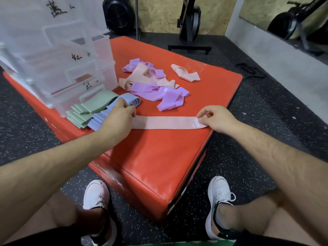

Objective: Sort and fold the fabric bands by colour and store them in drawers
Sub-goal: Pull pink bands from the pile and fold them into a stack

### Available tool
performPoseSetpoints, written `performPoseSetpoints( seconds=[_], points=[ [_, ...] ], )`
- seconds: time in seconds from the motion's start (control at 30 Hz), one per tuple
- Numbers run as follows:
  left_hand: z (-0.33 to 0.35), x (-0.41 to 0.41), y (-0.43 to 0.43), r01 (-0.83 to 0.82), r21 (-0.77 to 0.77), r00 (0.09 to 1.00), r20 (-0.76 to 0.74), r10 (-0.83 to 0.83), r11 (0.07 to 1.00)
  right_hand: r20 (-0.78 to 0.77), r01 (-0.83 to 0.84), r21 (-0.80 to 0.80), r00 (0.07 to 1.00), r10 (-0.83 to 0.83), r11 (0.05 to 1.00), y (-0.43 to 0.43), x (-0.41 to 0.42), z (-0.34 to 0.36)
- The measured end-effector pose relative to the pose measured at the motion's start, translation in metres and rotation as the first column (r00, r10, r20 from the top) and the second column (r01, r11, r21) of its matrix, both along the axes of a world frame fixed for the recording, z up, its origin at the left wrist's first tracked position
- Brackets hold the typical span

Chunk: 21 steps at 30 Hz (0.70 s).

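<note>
A pink fabric band (166,123) lies stretched flat across the red padded box (159,157). My left hand (119,118) pinches its left end and my right hand (215,118) pinches its right end by the white label. Folded green bands (88,109) and folded blue bands (104,118) are stacked just left of my left hand. A loose heap of purple bands (168,96) and peach bands (140,75) lies behind the stretched band. One more peach band (186,73) lies apart at the back right. The clear plastic drawer unit (67,68) stands at the left with handwritten labels.
The box's front and right edges drop to a dark speckled floor (257,121). My two white shoes (220,196) rest on the floor in front. Black exercise machines (190,20) stand by the far wall. A black strap (248,70) lies on the floor at the right.
</note>
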<state>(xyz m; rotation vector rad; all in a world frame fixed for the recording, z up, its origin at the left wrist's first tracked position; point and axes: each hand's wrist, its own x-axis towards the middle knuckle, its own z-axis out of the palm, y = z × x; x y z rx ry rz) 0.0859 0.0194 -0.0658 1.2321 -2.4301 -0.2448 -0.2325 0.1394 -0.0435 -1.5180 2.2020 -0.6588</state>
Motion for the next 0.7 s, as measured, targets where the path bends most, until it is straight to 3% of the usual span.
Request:
performPoseSetpoints(
  seconds=[0.17, 0.23, 0.33, 0.53, 0.7],
  points=[
    [-0.005, -0.002, -0.005, 0.015, -0.117, 0.990, 0.143, 0.002, 0.993, -0.108, -0.006, 0.002, 0.994, 0.006, 1.000, 0.002, -0.006, -0.005],
    [-0.005, -0.003, -0.008, 0.049, -0.093, 0.981, 0.194, -0.030, 0.994, -0.169, 0.003, -0.008, 0.986, -0.004, 1.000, 0.001, -0.006, -0.008],
    [-0.003, -0.003, -0.005, 0.088, -0.002, 0.978, 0.188, -0.086, 0.996, -0.253, -0.023, 0.017, 0.967, 0.026, 1.000, 0.001, -0.002, -0.010],
    [0.002, -0.006, -0.001, 0.089, 0.008, 0.980, 0.178, -0.089, 0.996, -0.352, 0.000, 0.102, 0.935, 0.036, 0.995, -0.001, 0.006, -0.001],
    [0.015, -0.026, -0.005, 0.097, 0.014, 0.987, 0.128, -0.098, 0.995, -0.401, -0.045, 0.035, 0.914, 0.055, 0.998, -0.015, 0.024, 0.016]
  ],
)
